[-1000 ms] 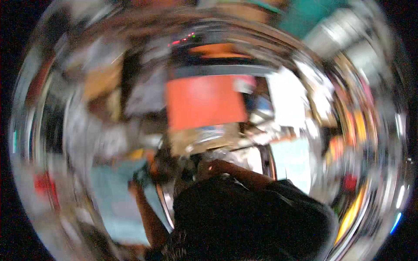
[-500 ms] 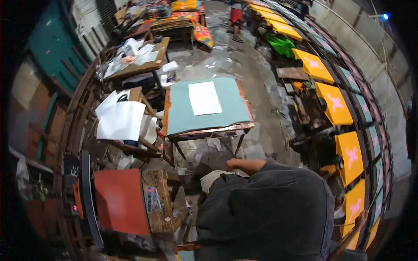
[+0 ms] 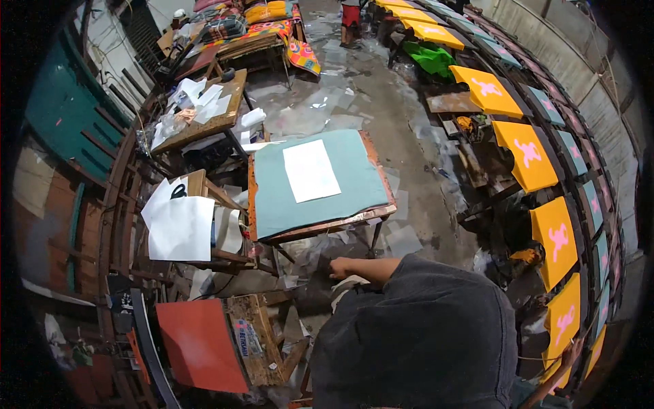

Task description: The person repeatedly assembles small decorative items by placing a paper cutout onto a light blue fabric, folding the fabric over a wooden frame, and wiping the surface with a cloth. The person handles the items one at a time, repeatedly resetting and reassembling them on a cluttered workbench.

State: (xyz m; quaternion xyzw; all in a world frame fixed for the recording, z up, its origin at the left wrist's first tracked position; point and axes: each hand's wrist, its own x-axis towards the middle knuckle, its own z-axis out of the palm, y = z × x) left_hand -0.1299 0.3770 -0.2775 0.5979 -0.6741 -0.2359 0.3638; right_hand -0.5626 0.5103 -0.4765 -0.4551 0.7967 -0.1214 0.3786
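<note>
My dark shirt fills the lower middle, with my left arm reaching out leftward from its short sleeve. My left hand hangs below and in front of a wooden table, its fingers curled; what they hold, if anything, is hidden. Low on the right, my right hand is small and unclear beside a yellow cloth piece printed with a pink figure. Its fingers cannot be made out. On the table nearest my left hand lie a grey-green fabric stack and a white sheet.
Along the right runs a long rack of yellow pieces. At left stand a stool with white paper and scissors, a red panel and a cluttered table. Scraps litter the floor. Another person stands far back.
My view has shifted, so the stool and red panel sit lower in the picture. My left hand has moved left and slightly down in view, still curled.
</note>
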